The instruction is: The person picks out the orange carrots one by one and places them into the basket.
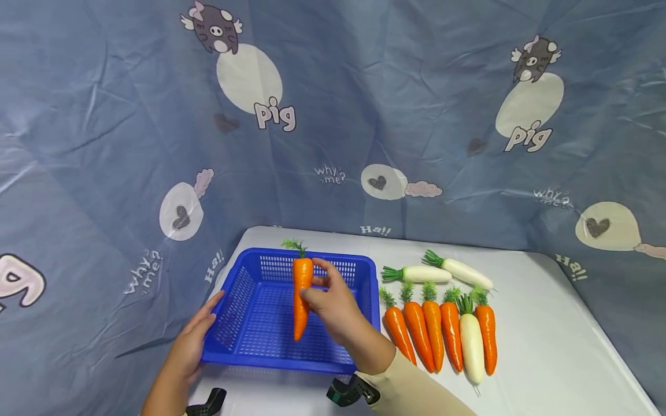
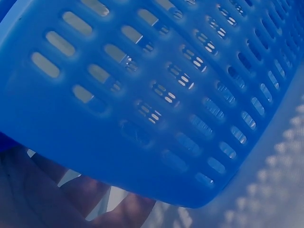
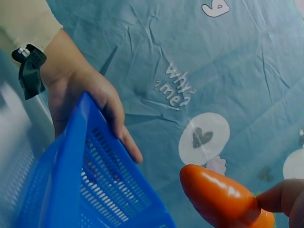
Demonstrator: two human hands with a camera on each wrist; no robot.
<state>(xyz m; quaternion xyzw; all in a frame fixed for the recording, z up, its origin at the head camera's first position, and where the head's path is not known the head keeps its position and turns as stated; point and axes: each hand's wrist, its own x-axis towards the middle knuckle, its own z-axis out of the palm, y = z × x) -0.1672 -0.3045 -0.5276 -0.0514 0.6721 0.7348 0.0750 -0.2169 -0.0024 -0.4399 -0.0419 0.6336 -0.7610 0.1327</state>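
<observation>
An orange carrot (image 1: pixel 302 289) with feathery green leaves hangs upright, tip down, over the blue plastic basket (image 1: pixel 281 364). My right hand (image 1: pixel 330 300) pinches it between thumb and fingers from the right side. In the right wrist view, the carrot (image 3: pixel 223 197) shows its blunt orange end, and a fingertip presses on it. Along the basket's left side lies my left hand (image 1: pixel 189 338), its fingers fairly straight against the outer wall near the rim. In the left wrist view, the slotted basket wall (image 2: pixel 95 147) covers part of those fingers.
To the basket's right, several carrots (image 1: pixel 416 329) lie in a row with a white radish (image 1: pixel 472 346) among them. Two more white radishes (image 1: pixel 426 274) lie behind the row. The white table (image 1: pixel 551 335) is bordered by a blue printed cloth (image 1: pixel 333 144).
</observation>
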